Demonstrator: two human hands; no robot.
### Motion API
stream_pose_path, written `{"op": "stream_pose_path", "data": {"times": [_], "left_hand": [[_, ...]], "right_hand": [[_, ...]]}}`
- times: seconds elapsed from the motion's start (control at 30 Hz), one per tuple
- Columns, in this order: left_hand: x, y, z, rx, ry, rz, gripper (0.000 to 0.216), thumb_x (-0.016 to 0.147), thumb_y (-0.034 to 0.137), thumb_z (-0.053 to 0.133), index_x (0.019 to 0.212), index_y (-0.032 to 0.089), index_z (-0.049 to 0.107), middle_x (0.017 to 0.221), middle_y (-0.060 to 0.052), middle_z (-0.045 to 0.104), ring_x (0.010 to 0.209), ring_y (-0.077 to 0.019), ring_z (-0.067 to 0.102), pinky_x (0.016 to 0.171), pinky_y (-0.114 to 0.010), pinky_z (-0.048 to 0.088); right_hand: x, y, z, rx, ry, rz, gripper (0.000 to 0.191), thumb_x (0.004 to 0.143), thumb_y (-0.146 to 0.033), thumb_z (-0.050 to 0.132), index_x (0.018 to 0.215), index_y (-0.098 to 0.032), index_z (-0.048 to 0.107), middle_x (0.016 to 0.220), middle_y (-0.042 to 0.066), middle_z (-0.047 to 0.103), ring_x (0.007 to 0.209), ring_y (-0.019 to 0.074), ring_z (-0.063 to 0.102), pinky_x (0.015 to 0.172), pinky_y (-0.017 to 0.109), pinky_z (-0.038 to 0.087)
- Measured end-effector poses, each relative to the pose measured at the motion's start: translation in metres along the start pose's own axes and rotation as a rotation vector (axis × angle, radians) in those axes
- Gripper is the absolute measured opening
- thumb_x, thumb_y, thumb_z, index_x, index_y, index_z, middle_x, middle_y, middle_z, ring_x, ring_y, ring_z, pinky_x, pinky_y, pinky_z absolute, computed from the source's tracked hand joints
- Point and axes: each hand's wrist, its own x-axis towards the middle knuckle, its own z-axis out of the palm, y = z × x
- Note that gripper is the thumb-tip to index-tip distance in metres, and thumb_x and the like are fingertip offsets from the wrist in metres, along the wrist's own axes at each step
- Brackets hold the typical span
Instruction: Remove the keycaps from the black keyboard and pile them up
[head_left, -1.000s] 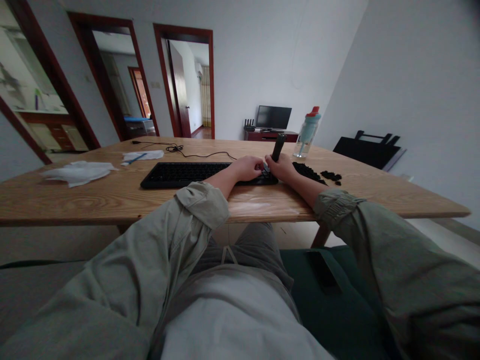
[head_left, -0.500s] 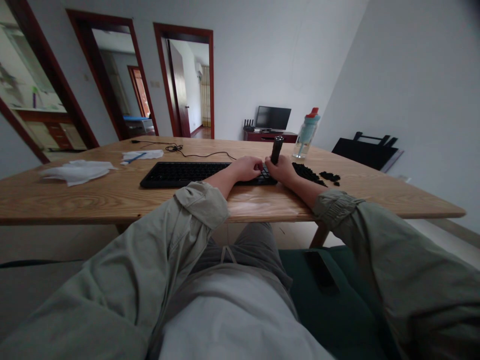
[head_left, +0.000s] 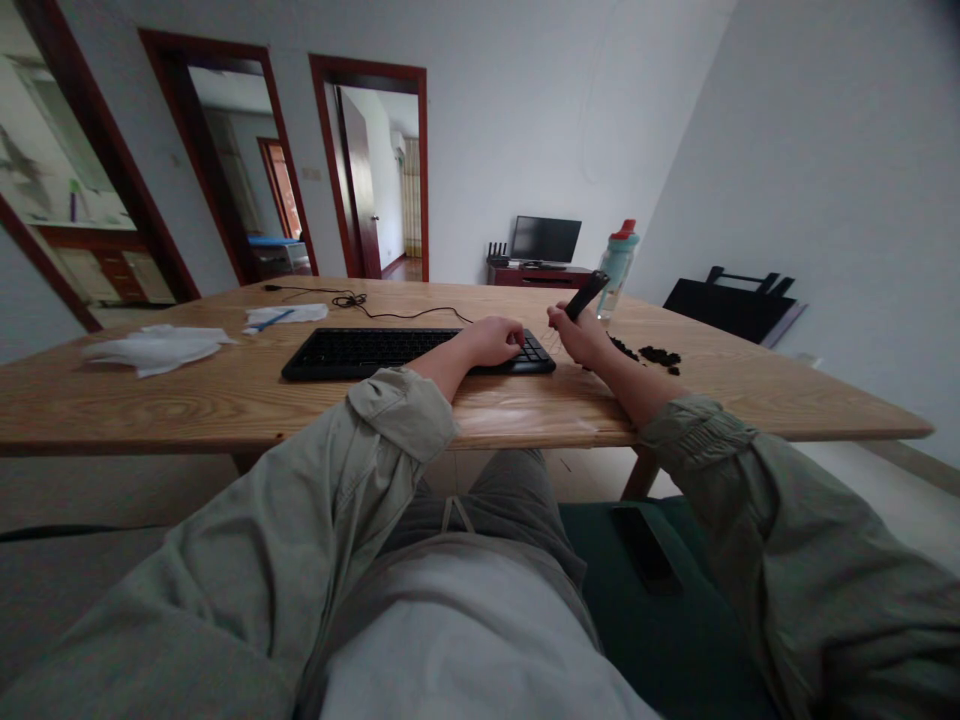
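A black keyboard [head_left: 367, 349] lies on the wooden table in front of me. My left hand [head_left: 491, 340] rests on its right part, fingers bent down against the keys and holding it. Just past the keyboard's right end, my right hand [head_left: 581, 335] is closed round the black handle of a keycap puller [head_left: 587, 296]. The handle leans up to the right, and its thin wires point down left towards the keyboard. Small loose black keycaps [head_left: 660, 356] lie in a heap to the right, partly hidden behind my right hand and wrist.
A water bottle [head_left: 617, 270] with a red lid stands behind my right hand. At the left lie white tissues [head_left: 157, 347] and a blue-handled brush-like stick [head_left: 274, 320] on another tissue. The keyboard's cable [head_left: 405, 313] runs along the back. A phone [head_left: 645, 548] is on the green seat.
My right hand has moved right, off the keyboard, with the keycap puller, which has tipped from nearly upright to leaning right. My left hand has stayed in place.
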Motion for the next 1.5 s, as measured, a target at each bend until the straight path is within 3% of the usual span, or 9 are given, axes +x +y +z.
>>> {"op": "stream_pose_path", "data": {"times": [0.13, 0.33, 0.43, 0.57, 0.8, 1.03, 1.23, 1.5], "left_hand": [[0.000, 0.002, 0.001, -0.002, -0.003, 0.015, 0.026, 0.082, 0.017, 0.058, 0.102, 0.016, 0.075, 0.097, -0.006, 0.076, 0.084, -0.0170, 0.065, 0.076, -0.026, 0.048], [0.001, 0.000, 0.001, -0.017, -0.033, 0.017, 0.025, 0.083, 0.018, 0.058, 0.101, 0.015, 0.075, 0.096, -0.007, 0.076, 0.081, -0.0172, 0.065, 0.074, -0.026, 0.048], [0.001, -0.001, 0.001, -0.021, -0.020, 0.016, 0.026, 0.082, 0.017, 0.057, 0.100, 0.016, 0.075, 0.097, -0.006, 0.076, 0.083, -0.0171, 0.065, 0.076, -0.026, 0.049], [-0.001, 0.000, 0.000, -0.017, -0.001, 0.003, 0.026, 0.082, 0.018, 0.057, 0.100, 0.017, 0.076, 0.095, -0.005, 0.076, 0.082, -0.0169, 0.065, 0.076, -0.026, 0.049], [0.000, 0.004, -0.004, -0.018, 0.001, -0.016, 0.026, 0.083, 0.021, 0.058, 0.102, 0.017, 0.076, 0.092, -0.005, 0.075, 0.081, -0.0161, 0.064, 0.074, -0.025, 0.048], [0.001, 0.002, -0.004, -0.018, 0.009, -0.004, 0.028, 0.082, 0.018, 0.058, 0.103, 0.017, 0.076, 0.097, -0.006, 0.076, 0.083, -0.0167, 0.065, 0.076, -0.026, 0.049], [0.002, 0.018, -0.001, -0.106, -0.029, 0.082, 0.032, 0.088, 0.033, 0.060, 0.113, 0.018, 0.073, 0.100, -0.004, 0.076, 0.085, -0.0153, 0.066, 0.077, -0.024, 0.048], [0.003, 0.021, 0.002, -0.126, -0.013, 0.120, 0.031, 0.093, 0.039, 0.056, 0.104, 0.015, 0.072, 0.097, -0.007, 0.075, 0.082, -0.0156, 0.064, 0.075, -0.025, 0.048]], "right_hand": [[-0.004, -0.006, -0.015, 0.140, -0.011, 0.048, 0.017, 0.081, -0.037, 0.058, 0.079, -0.020, 0.056, 0.065, 0.001, 0.056, 0.059, 0.0152, 0.048, 0.057, 0.028, 0.036], [-0.028, -0.009, -0.034, 0.447, -0.152, 0.110, 0.024, 0.083, -0.040, 0.053, 0.074, -0.019, 0.057, 0.063, 0.002, 0.057, 0.047, 0.0103, 0.042, 0.043, 0.024, 0.029], [-0.034, 0.000, -0.037, 0.447, -0.238, 0.160, 0.016, 0.078, -0.033, 0.057, 0.071, -0.019, 0.056, 0.060, 0.001, 0.055, 0.048, 0.0105, 0.043, 0.044, 0.024, 0.031], [-0.033, 0.007, -0.034, 0.374, -0.251, 0.179, 0.011, 0.077, -0.029, 0.062, 0.079, -0.021, 0.055, 0.062, 0.000, 0.057, 0.048, 0.0110, 0.045, 0.044, 0.024, 0.032], [-0.035, 0.001, -0.037, 0.345, -0.253, 0.233, 0.027, 0.072, -0.030, 0.073, 0.088, -0.025, 0.053, 0.063, -0.002, 0.059, 0.045, 0.0112, 0.044, 0.041, 0.023, 0.030], [-0.035, 0.003, -0.044, 0.355, -0.357, 0.144, 0.014, 0.074, -0.030, 0.068, 0.083, -0.022, 0.060, 0.061, -0.002, 0.053, 0.051, 0.0109, 0.044, 0.045, 0.023, 0.032], [-0.037, -0.008, -0.045, 0.375, -0.375, -0.002, 0.015, 0.072, -0.026, 0.065, 0.086, -0.021, 0.065, 0.072, -0.001, 0.058, 0.057, 0.0110, 0.046, 0.050, 0.024, 0.035], [-0.037, -0.005, -0.041, 0.444, -0.321, 0.071, 0.020, 0.076, -0.030, 0.066, 0.094, -0.023, 0.061, 0.061, -0.005, 0.049, 0.051, 0.0109, 0.043, 0.046, 0.023, 0.031]]}}
